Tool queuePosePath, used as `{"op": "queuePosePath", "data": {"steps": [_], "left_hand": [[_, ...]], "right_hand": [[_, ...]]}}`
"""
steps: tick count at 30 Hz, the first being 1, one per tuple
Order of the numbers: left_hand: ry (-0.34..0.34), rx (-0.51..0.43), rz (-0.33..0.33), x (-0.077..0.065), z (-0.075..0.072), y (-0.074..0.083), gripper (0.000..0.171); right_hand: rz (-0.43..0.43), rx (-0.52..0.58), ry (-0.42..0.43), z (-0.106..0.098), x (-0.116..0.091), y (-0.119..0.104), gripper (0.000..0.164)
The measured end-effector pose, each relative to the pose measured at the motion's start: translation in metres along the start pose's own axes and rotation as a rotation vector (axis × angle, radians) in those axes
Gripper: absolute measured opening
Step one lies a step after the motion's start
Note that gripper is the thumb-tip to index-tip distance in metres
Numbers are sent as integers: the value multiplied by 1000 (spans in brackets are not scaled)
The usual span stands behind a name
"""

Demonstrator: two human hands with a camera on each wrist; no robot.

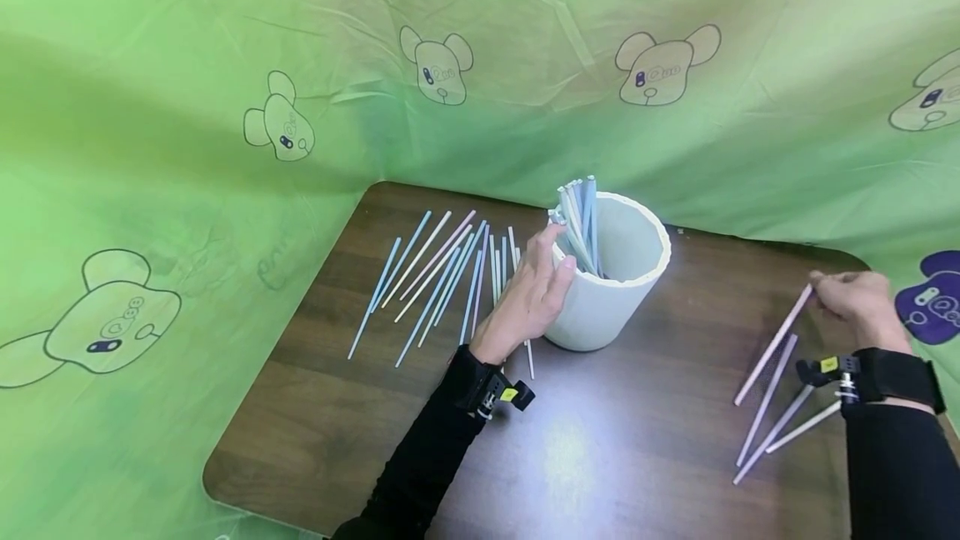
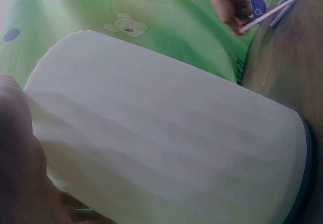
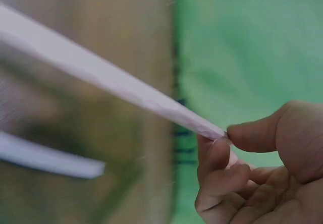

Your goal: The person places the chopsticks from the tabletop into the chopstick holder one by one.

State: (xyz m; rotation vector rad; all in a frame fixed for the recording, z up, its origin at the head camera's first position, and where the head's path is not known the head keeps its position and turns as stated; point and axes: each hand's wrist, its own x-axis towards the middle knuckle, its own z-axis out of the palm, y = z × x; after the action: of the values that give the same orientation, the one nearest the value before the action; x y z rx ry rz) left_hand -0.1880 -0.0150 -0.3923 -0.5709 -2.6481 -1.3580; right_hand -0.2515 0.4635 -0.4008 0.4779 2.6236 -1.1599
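Brown table [image 1: 660, 440] with sticks [image 1: 428, 307], white bucket [image 1: 596, 311]

Green cloth backdrop [image 1: 525, 132] — cartoon animal heads [image 1: 660, 72], brown tabletop [image 1: 315, 440], pale glare [image 1: 566, 461]

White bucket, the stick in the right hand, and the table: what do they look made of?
Bucket: probably plastic, matte; its even, pale wall shows no sharp glare.
Stick in the right hand: paper or plastic, I can't tell which; dull, with slightly uneven edges.
Table: wood or laminate, satin; brown grain and a soft glare patch.
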Motion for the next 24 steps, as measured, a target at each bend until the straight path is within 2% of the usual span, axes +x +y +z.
{"op": "queuePosePath", "data": {"steps": [3,5,8,10,12,15,18,20,22,24], "left_hand": [[3,-5,5,0,0,0,57],[4,-7,9,0,-1,0,57],[-3,-9,8,-1,-1,0,58],[-5,-6,3,0,-2,-1,57],[-3,-8,0,0,-2,-1,57],[1,-6,-1,1,-3,-1,58],[-2,-5,0,1,-3,-1,57],[-6,-8,1,1,-2,-1,57],[-8,-9,-4,1,-2,-1,57],[-8,-12,-6,0,-2,0,57]], "right_hand": [[-39,46,108,-9,-10,-27,42],[-59,179,185,-12,-19,-50,35],[-156,516,285,-16,-37,-88,22],[-246,730,313,-20,-52,-117,13],[-332,890,323,-23,-65,-146,7],[-409,920,312,-26,-82,-186,11],[-496,922,332,-22,-96,-215,18],[-553,923,381,-16,-106,-231,23],[-609,865,466,-7,-117,-246,25],[-680,876,502,2,-128,-259,21]]}}
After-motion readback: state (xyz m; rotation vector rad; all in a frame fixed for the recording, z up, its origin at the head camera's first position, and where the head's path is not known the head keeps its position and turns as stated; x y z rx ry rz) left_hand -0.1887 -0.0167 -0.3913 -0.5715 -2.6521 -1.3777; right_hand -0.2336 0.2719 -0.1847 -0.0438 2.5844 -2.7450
